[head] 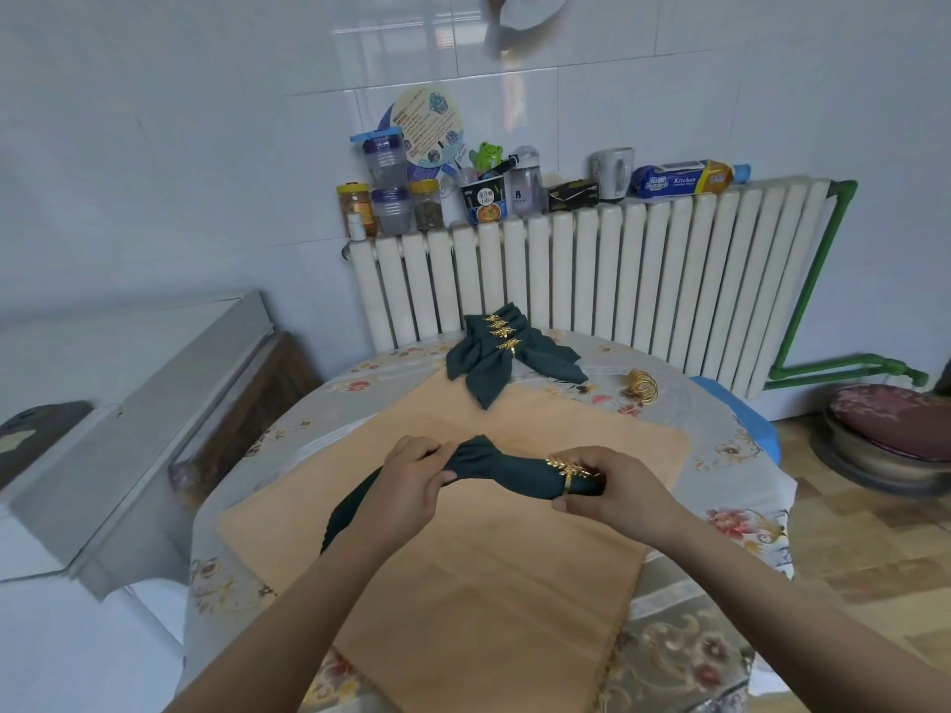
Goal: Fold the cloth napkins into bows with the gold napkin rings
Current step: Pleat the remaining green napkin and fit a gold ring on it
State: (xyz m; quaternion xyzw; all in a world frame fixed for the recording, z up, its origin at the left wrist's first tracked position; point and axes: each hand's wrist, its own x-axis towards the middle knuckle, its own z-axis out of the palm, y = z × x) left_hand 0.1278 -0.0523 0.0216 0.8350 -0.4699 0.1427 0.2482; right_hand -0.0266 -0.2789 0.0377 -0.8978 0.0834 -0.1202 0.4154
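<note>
A dark green cloth napkin (507, 468) lies bunched lengthwise on the orange cloth (463, 573) in the middle of the table. My left hand (411, 486) grips its left part, where the cloth bulges up; the rest trails down behind that hand. A gold leaf-patterned napkin ring (568, 470) sits around the napkin's right end, and my right hand (612, 488) pinches the ring and that end between thumb and fingers. Several finished green bows with gold rings (502, 352) are piled at the far side of the table.
Loose gold rings (640, 385) lie at the far right of the floral tablecloth (720, 440). A white radiator (617, 270) stands behind the table with jars, cups and packets on top. A grey cabinet (170, 419) stands left, a cushioned stool (895, 419) right.
</note>
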